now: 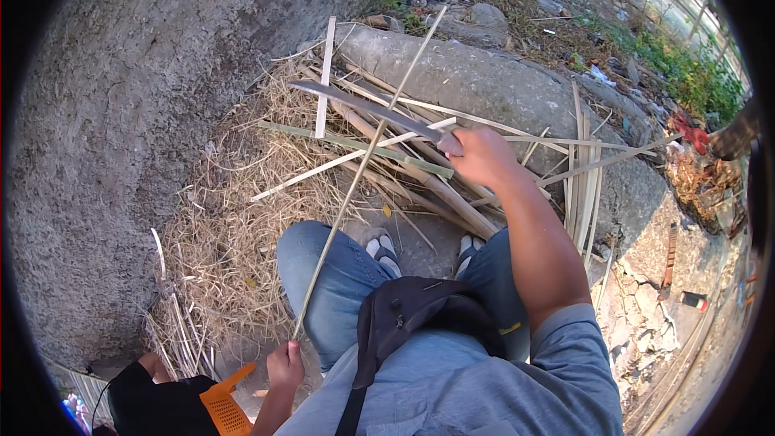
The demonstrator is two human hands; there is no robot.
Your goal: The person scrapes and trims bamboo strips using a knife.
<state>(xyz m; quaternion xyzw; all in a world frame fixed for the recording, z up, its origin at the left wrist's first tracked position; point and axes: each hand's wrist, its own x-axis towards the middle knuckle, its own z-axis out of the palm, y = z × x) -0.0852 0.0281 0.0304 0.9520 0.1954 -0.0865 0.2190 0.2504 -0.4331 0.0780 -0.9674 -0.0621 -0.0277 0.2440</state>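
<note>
**Knife blade against a thin bamboo strip, person seated by a stone slab**

Landmark: the long grey stone slab [484,81] lying across the upper middle of the view.

Right hand [482,155] sits just in front of the slab, fist fully closed around the handle of a long knife [363,106]. The blade runs up and left from the fist, over the pile of cut bamboo pieces [404,165] that leans against the slab's near side.

Left hand [284,365] is far below the slab, near the bottom edge, fingers pinched shut on the lower end of a thin bamboo strip [355,169]. The strip runs diagonally up from that hand, crosses the knife blade near its middle, and ends above the slab's left part.

Dry straw [234,226] spreads left of and below the slab. More flat bamboo slats [583,169] stand against the slab's right end. The person's knees in blue jeans [331,274] are below the slab, sandalled feet between them. A black bag [412,311] hangs on the chest. An orange perforated object [226,408] lies beside the left hand.
</note>
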